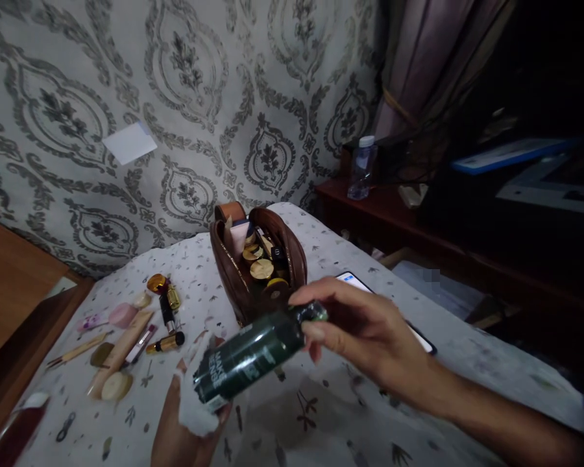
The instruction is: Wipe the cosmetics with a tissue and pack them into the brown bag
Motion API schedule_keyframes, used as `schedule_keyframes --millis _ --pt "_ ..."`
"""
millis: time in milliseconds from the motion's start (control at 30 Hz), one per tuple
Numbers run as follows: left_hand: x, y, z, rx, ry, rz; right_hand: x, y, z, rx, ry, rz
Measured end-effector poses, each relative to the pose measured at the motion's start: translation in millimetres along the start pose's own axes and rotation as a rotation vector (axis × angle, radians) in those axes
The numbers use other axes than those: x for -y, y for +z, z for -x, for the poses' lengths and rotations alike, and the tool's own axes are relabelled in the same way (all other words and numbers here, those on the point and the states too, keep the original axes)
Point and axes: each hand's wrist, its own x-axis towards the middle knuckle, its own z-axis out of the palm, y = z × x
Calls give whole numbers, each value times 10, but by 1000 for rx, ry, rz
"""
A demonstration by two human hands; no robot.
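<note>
A dark green bottle (253, 357) with pale lettering lies tilted between my hands, its neck toward the right. My right hand (360, 331) pinches the neck end between thumb and fingers. Under the bottle's base, my left hand (189, 415) holds a white crumpled tissue (192, 405), which touches the bottle; its fingers are mostly hidden. Just behind the bottle stands an open brown bag (233, 285) filled with several cosmetic items, some with gold round caps.
Several cosmetics lie on the left of the patterned white sheet (306, 415), among them a beige tube (126, 344). A phone (355, 281) lies partly behind my right hand. A clear bottle (363, 168) stands on a reddish table (333, 194).
</note>
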Motion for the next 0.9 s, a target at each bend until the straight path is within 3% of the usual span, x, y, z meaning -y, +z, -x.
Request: schedule_keyframes --millis 133,233,333,467,633,900 --pt "-126 96 38 36 -69 -61 313 -209 -336 -189 -177 207" --pt "-156 86 7 2 26 -190 400 -356 -629 -257 -328 441" --pt "-75 11 -68 31 174 -352 303 -434 -941 -139 -391 695" --pt "89 -39 -148 182 203 -387 54 -391 -1275 76 -368 961" --pt "187 29 -156 191 155 -355 -187 -227 -1511 264 -289 987" --pt "318 -2 -219 265 145 -379 -379 -83 -1811 418 -273 1067"
